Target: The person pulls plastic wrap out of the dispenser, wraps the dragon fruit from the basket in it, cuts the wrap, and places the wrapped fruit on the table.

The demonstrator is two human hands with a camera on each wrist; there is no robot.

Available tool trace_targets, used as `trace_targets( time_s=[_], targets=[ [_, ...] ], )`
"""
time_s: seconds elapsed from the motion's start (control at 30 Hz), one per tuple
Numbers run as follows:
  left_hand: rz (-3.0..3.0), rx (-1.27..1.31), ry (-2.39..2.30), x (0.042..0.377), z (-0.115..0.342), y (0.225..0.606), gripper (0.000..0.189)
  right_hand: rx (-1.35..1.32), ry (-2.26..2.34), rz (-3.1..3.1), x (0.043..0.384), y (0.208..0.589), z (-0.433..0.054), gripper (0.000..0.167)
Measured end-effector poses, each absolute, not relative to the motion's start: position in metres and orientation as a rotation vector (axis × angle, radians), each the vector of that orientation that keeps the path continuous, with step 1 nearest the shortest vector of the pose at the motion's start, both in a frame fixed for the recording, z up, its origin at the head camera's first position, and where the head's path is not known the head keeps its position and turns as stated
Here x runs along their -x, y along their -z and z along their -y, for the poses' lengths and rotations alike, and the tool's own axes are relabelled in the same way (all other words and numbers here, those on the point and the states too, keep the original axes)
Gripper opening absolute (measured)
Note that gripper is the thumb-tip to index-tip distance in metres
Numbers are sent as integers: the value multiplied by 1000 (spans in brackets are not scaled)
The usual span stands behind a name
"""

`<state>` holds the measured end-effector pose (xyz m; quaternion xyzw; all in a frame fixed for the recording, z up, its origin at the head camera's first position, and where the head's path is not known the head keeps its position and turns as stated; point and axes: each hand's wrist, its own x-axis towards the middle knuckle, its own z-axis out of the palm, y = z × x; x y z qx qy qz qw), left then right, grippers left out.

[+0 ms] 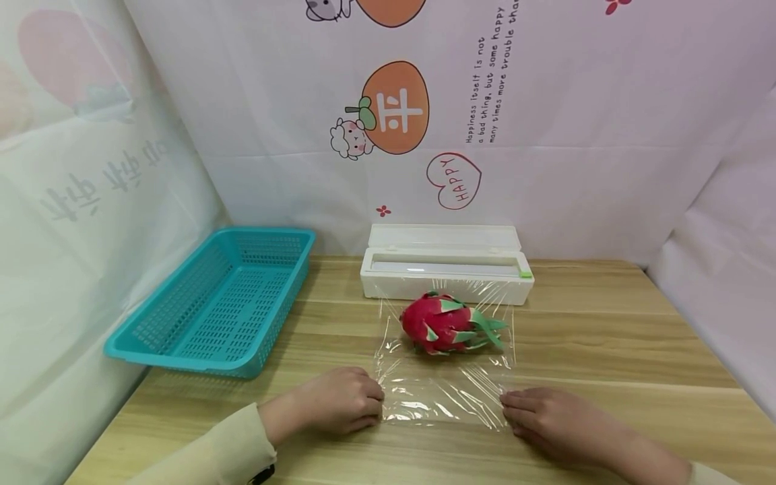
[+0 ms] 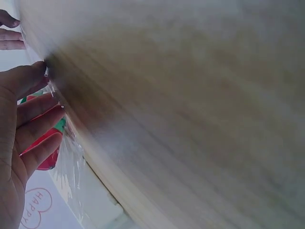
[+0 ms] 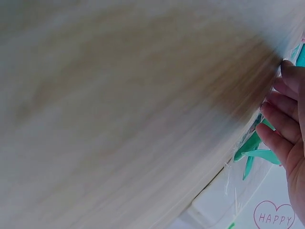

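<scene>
A sheet of clear cling film (image 1: 424,401) stretches over the tabletop from a white cling film box (image 1: 448,289). On the film lies a red dragon fruit (image 1: 438,325) with green leaf tips pointing right. My left hand (image 1: 348,401) pinches the film's near left corner between thumb and fingers, low against the table. At the near right corner, my right hand (image 1: 548,421) pinches the film's edge, its other fingers fairly straight. Both wrist views show the fingertips close to the wood; the film between them is hard to make out.
A blue plastic basket (image 1: 209,364) stands at the left of the wooden table (image 1: 606,350). The film box has its lid raised and a green slider at its right end. White printed cloth (image 1: 576,188) hangs behind and at both sides.
</scene>
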<state>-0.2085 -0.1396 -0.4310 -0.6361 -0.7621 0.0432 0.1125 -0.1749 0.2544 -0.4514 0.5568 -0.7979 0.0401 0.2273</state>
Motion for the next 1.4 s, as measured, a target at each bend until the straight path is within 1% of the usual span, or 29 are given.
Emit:
trace_targets(
  time_s=[0.17,0.33,0.4,0.6,0.87,0.93,1.1,1.4],
  targets=[
    [2231,1860,-103,208,139,432,2,-1543,-110,2179,176,452,-253,39],
    [2199,1840,-132,208,137,433,10,-1557,-66,2161,175,452,-252,53],
    [2174,1828,-164,208,136,433,13,-1560,-54,2154,176,452,-252,56],
    [2132,1788,-230,207,136,435,18,-1554,-43,2140,177,451,-250,57],
    [2109,1773,-193,208,137,438,24,-1551,-44,2133,178,450,-249,57],
    [2111,1774,-159,208,137,438,23,-1552,-51,2134,178,451,-249,57],
    [2167,1782,-107,207,137,437,13,-1556,-64,2132,179,453,-250,55],
    [2155,1782,-261,207,135,436,13,-1554,-69,2139,179,453,-250,55]
  ],
)
